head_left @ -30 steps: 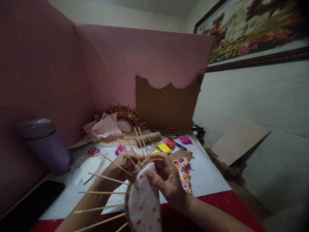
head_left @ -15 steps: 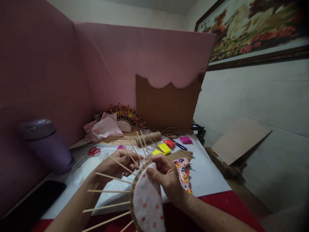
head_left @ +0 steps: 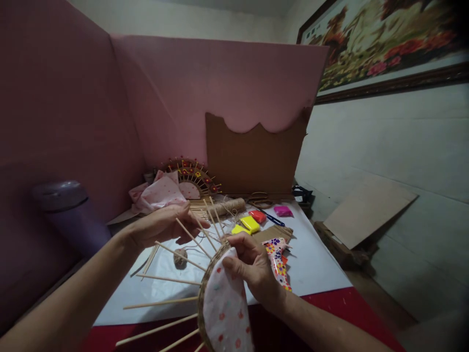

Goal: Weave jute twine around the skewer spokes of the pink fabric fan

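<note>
White tabletop, pink partition, wall — tiled, perhaps

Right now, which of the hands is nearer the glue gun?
Right. The right hand pinches the cloth piece just left of the glue gun; the left hand is farther left, by the sticks.

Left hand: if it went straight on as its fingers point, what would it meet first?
The left hand would probably meet the thin sticks just to its right, though depth is unclear; it might pass behind them.
</note>
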`<action>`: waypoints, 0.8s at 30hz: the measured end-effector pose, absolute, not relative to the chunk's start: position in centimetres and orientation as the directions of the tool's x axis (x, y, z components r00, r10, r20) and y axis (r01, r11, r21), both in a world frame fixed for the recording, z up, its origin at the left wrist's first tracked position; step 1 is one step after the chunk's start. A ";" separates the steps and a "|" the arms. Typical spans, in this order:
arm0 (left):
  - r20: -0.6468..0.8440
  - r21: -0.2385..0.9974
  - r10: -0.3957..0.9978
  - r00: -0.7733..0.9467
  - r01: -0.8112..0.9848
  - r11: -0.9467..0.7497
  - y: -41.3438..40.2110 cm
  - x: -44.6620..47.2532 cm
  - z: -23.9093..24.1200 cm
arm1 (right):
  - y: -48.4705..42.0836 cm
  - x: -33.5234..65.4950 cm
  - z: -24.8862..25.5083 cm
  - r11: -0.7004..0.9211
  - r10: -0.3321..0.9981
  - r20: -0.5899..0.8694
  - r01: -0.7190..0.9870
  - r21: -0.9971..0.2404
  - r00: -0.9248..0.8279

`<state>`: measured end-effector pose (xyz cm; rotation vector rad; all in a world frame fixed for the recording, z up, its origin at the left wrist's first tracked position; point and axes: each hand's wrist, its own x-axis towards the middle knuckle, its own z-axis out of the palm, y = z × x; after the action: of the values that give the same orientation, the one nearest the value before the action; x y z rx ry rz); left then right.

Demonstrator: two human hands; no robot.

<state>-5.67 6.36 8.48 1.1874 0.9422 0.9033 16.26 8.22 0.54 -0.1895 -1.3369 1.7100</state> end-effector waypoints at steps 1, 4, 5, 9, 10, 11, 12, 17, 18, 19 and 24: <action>-0.125 0.989 0.936 0.330 -0.038 0.146 6.5 -5.8 8.9 | 8.2 16.3 0.5 0.020 0.727 0.397 -0.560 -0.828 -0.561; -0.145 0.989 0.945 0.294 0.027 0.143 6.9 -5.8 10.3 | 8.1 16.4 0.2 0.019 0.721 0.397 -0.557 -0.830 -0.568; -0.153 0.988 0.945 0.288 0.048 0.145 7.0 -5.7 10.7 | 8.1 16.4 0.1 0.022 0.719 0.399 -0.555 -0.831 -0.570; -0.169 0.978 0.926 0.339 0.175 0.115 7.8 -5.0 12.0 | 8.0 16.3 -0.1 0.056 0.716 0.420 -0.554 -0.831 -0.557; -0.172 0.973 0.917 0.361 0.206 0.101 8.0 -4.9 12.3 | 8.0 16.2 -0.1 0.064 0.718 0.424 -0.554 -0.830 -0.552; -0.176 0.969 0.907 0.382 0.232 0.091 8.2 -4.8 12.6 | 8.0 16.2 -0.1 0.068 0.720 0.426 -0.556 -0.829 -0.548; -0.178 0.964 0.901 0.395 0.254 0.079 8.4 -4.7 12.8 | 8.1 16.1 0.0 0.069 0.721 0.427 -0.556 -0.828 -0.546; -0.081 0.894 0.943 0.324 0.441 -0.075 9.4 -4.4 13.9 | 8.2 15.9 0.0 0.117 0.741 0.421 -0.516 -0.848 -0.524; -0.053 0.864 0.951 0.306 0.491 -0.110 9.5 -4.4 14.0 | 8.2 15.9 0.0 0.143 0.749 0.425 -0.502 -0.853 -0.509; -0.031 0.837 0.956 0.291 0.531 -0.134 9.5 -4.3 14.1 | 8.1 15.9 0.0 0.166 0.757 0.429 -0.489 -0.856 -0.494; 0.024 0.782 0.980 0.197 0.607 -0.141 9.2 -3.9 14.5 | 8.1 15.9 0.0 0.139 0.758 0.404 -0.479 -0.867 -0.511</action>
<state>-3.89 9.15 14.52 1.8320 1.4834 0.7416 15.86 8.07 -0.03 -0.2924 -1.4217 1.5743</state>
